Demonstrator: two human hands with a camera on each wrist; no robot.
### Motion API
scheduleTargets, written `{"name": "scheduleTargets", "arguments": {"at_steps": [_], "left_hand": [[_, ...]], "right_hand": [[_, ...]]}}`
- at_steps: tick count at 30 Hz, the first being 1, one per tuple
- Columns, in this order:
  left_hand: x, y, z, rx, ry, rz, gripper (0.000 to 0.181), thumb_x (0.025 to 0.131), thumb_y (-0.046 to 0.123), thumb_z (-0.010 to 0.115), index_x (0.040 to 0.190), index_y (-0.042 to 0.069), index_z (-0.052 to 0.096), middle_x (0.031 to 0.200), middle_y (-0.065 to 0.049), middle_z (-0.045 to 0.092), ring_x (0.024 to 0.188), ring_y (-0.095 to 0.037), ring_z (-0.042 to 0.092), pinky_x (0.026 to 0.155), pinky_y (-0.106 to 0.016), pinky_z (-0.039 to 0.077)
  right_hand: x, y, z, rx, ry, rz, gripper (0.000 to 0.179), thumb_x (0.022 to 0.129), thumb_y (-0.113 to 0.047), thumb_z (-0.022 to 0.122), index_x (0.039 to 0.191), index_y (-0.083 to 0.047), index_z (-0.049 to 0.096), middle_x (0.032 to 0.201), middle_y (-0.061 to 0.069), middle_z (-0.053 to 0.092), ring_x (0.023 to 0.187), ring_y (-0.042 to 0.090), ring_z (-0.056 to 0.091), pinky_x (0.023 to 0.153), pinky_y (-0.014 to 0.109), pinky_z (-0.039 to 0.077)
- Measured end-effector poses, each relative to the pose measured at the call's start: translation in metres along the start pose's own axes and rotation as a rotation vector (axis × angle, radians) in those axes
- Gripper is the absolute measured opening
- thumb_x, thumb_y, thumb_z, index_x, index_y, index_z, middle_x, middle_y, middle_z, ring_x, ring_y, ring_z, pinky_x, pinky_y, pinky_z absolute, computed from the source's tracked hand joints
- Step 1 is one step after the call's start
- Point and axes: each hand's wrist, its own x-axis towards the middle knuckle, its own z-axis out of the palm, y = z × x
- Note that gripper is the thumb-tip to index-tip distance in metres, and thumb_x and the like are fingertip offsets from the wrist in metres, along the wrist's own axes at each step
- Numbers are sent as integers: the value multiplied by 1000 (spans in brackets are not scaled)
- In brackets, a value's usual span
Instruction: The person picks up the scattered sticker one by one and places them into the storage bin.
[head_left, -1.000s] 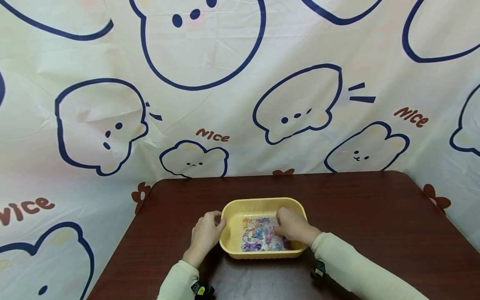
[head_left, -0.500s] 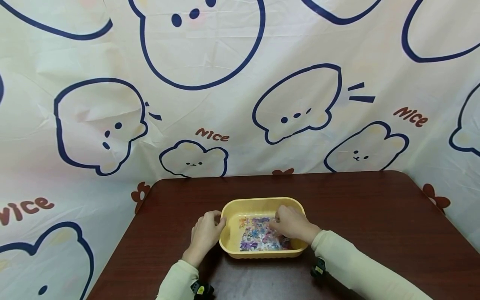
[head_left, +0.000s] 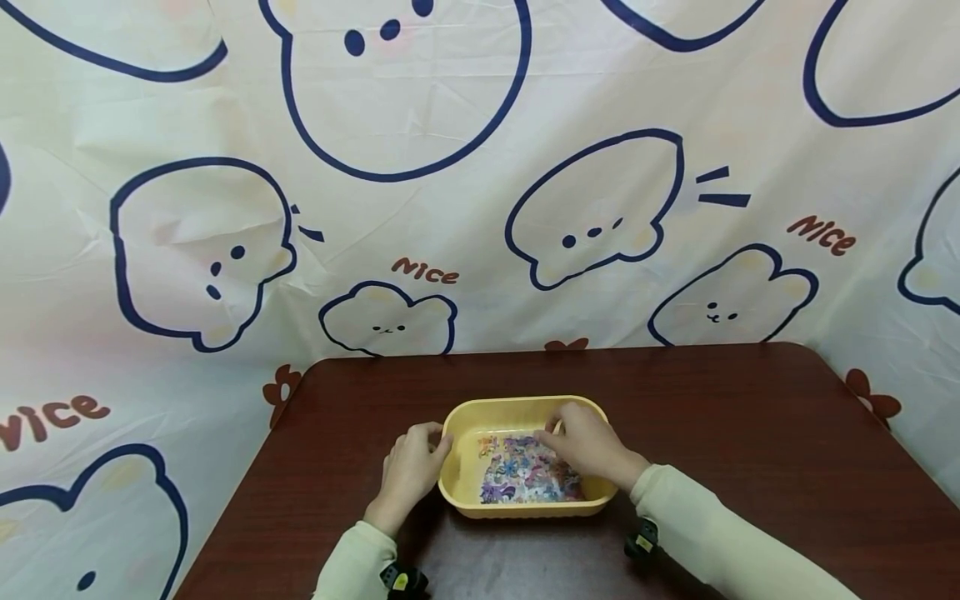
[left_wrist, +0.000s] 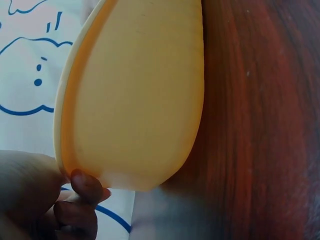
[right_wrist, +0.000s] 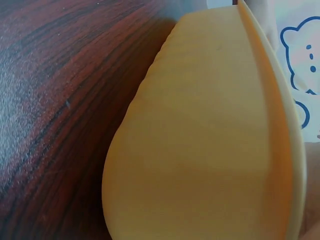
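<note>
A yellow plastic tub (head_left: 463, 467) stands on the table with a colourful picture sheet (head_left: 517, 479) lying flat inside it. Small cartoon-like figures, mostly purple, blue and pink, cover the sheet. My left hand (head_left: 408, 467) grips the tub's left rim; in the left wrist view its thumb and curled fingers pinch the rim from both sides. Reaching over the right side, my right hand (head_left: 588, 446) is inside the tub, bent fingers close over the sheet's upper right part. Its fingertips are partly hidden, and I cannot tell whether they hold anything. The tub's outer wall (right_wrist: 200, 125) blocks them in the right wrist view.
The dark brown wooden table (head_left: 712, 425) reaches beyond the tub on all sides. A pale cloth printed with blue bear outlines (head_left: 405, 225) hangs behind it and at both sides. Dark wrist devices (head_left: 641, 539) sit under the light sleeves (head_left: 720, 533).
The sheet has shifted slightly left in the tub. My right hand's fingers have moved a little left over it, and the hand has lifted slightly. My left hand stays on the rim.
</note>
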Motion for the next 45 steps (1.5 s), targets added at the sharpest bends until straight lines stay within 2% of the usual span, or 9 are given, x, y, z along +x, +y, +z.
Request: {"name": "scheduleTargets", "arguments": {"at_steps": [4,15,21,25,29,37,45], "left_hand": [[-1,0,0,-10,-11,-10,31,98,32,65,118,10,74,87,-1,76,74,-13,68,64,-39,49],[-1,-3,-2,-18,-22,-32,36,99,39,63,118,10,73,99,-7,77,85,-19,72,74,-48,52],[-1,-7,-6,-34,-14,-30,38,99,42,62,116,10,75,90,-3,77,75,-12,69,65,-40,49],[-1,-7,-11,-63,-31,-41,39,100,42,60,119,10,73,72,3,72,61,-8,63,58,-33,44],[-1,-7,-17,-82,-38,-36,39,102,40,58,121,9,71,57,3,64,51,-9,57,54,-31,39],[-1,-5,-28,-93,0,-36,37,101,39,59,122,11,70,57,-2,65,49,-13,54,53,-32,38],[-7,0,-37,-89,29,-26,33,100,39,60,120,15,71,55,2,63,51,-12,54,57,-32,39]], "right_hand": [[-1,1,-2,28,32,11,18,94,-28,71,83,-14,72,53,-2,54,44,11,46,42,26,33],[-6,4,-4,95,67,-35,16,96,-27,69,95,-12,74,51,-3,53,40,9,41,39,23,29],[-8,2,-8,101,77,-40,18,96,-27,69,98,-10,75,55,2,59,41,9,44,39,22,29],[-9,0,-11,106,77,-33,20,96,-27,69,101,-8,75,60,8,65,41,10,46,40,22,28],[-10,-2,-14,113,84,-38,22,97,-27,68,104,-7,74,63,10,67,41,11,47,40,22,27],[-15,-6,-18,130,104,-61,24,98,-31,66,105,-9,74,64,8,68,40,10,43,40,22,27],[-21,-8,-20,160,149,-97,21,98,-28,67,102,-8,74,64,0,66,45,10,50,42,26,35]]}}
